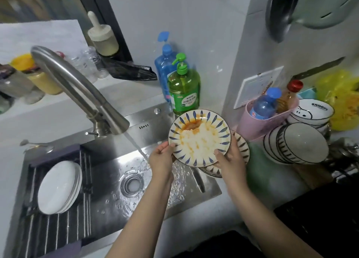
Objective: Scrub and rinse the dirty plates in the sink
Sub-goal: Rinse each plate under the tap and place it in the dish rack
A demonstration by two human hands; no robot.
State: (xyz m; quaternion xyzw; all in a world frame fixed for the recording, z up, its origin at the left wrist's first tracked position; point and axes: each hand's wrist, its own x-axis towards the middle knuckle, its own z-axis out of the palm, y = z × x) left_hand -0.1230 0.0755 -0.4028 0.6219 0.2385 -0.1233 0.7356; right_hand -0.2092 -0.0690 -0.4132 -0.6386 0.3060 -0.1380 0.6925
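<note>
From my head camera, I hold the dirty plate point(200, 137) by its rim in both grips: my left hand point(162, 156) pinches the left edge, my right hand point(228, 158) clasps the lower right edge. Water from the faucet point(77, 90) falls just left of my left grip. Below the plate lie more patterned plates point(241, 147) at the sink's point(108, 189) right edge. Left of my grips the basin floor is open to the drain point(132, 184); white plates point(58, 188) sit on the rack point(48, 230) beyond.

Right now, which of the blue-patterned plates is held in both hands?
The sauce-smeared plate, gripped at its rim by both hands; the other patterned plates lie beneath it.
</note>
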